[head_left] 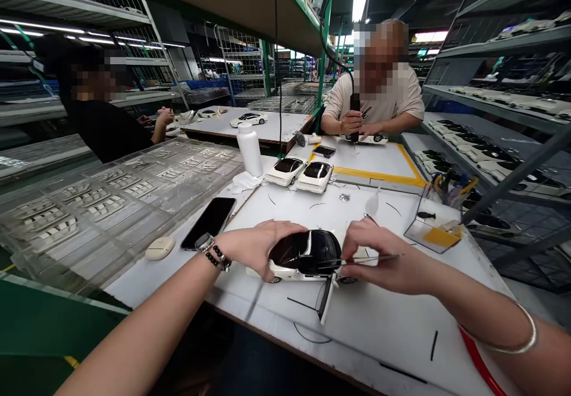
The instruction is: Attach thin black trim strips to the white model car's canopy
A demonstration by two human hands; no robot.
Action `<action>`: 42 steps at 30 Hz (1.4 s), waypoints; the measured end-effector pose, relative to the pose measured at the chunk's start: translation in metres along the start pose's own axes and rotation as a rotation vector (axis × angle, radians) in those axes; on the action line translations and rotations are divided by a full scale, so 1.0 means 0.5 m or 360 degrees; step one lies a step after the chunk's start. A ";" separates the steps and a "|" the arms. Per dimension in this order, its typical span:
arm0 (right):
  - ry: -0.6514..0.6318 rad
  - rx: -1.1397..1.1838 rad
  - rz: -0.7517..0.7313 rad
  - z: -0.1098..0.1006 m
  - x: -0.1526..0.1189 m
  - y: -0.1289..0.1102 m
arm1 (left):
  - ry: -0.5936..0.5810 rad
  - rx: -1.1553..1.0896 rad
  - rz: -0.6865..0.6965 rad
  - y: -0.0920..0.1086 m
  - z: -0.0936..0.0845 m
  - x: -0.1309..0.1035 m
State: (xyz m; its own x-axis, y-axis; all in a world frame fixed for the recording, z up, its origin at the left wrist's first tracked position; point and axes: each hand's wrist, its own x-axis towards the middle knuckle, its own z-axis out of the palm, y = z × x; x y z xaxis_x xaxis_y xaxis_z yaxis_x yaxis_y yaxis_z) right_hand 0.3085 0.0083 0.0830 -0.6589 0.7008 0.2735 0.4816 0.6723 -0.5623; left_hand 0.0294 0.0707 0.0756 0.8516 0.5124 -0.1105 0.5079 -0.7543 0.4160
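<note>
A white model car (307, 252) with a black roof and dark windows sits on the worktable in front of me. Its near-side door (327, 301) hangs open towards me. My left hand (254, 247) wraps around one end of the car, thumb on the near side and fingers over the far side. In my right hand (379, 256) a pair of thin metal tweezers (352, 260) is pinched, tips pointing left at the car's window edge above the open door. Whether the tips hold anything is too small to tell.
Thin black strips lie around the white worktable (379, 336). Left of the car are a phone (209, 222), an earbud case (159, 248) and a white bottle (250, 149). Two model cars (314, 176) stand behind; a clear tool box (435, 223) is right. A co-worker (375, 99) holds a black power screwdriver opposite.
</note>
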 end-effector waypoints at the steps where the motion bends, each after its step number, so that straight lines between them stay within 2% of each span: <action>1: -0.0040 -0.0054 -0.0069 0.010 0.011 -0.005 | 0.0017 0.0033 -0.0028 0.000 -0.002 -0.001; 3: -0.0077 -0.0131 -0.0206 0.028 0.029 -0.010 | 0.0119 0.0102 -0.0131 0.000 0.000 -0.007; 6: -0.0018 -0.0175 -0.0319 0.047 0.046 -0.005 | 0.0408 0.0168 -0.0322 -0.013 0.022 -0.026; 10: 0.0084 -0.0204 -0.0258 0.061 0.049 0.016 | 0.0819 0.0152 -0.0446 -0.045 0.095 -0.054; 14: 0.0076 -0.0213 -0.0297 0.068 0.047 0.033 | 0.1035 0.0202 -0.0494 -0.059 0.166 -0.065; 17: 0.0103 -0.0208 -0.0360 0.071 0.046 0.039 | 0.1024 0.0205 -0.0501 -0.058 0.179 -0.064; 22: 0.0110 -0.0326 -0.0455 0.076 0.050 0.044 | 0.1029 0.0153 -0.0486 -0.052 0.170 -0.061; 27: 0.0080 -0.0206 -0.0413 0.073 0.063 0.046 | 0.1030 0.0143 -0.0509 -0.048 0.172 -0.059; 34: 0.0051 0.0331 0.0130 0.050 0.102 0.035 | 0.1054 0.0146 -0.0536 -0.046 0.174 -0.061; 39: 0.0014 0.0568 0.0397 0.045 0.130 0.043 | 0.1040 0.0139 -0.0569 -0.043 0.173 -0.061; 42: -0.0075 0.0677 0.0496 0.042 0.140 0.051 | 0.1046 0.0138 -0.0572 -0.041 0.173 -0.060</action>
State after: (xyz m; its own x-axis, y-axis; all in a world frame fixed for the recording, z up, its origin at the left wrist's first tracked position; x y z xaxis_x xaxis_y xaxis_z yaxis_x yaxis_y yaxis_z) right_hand 0.2626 0.0694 0.0717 -0.5519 0.8338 0.0126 0.3881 0.2702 -0.8811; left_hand 0.0046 0.0351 -0.0075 0.3927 0.8518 0.3468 0.7714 -0.5104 0.3801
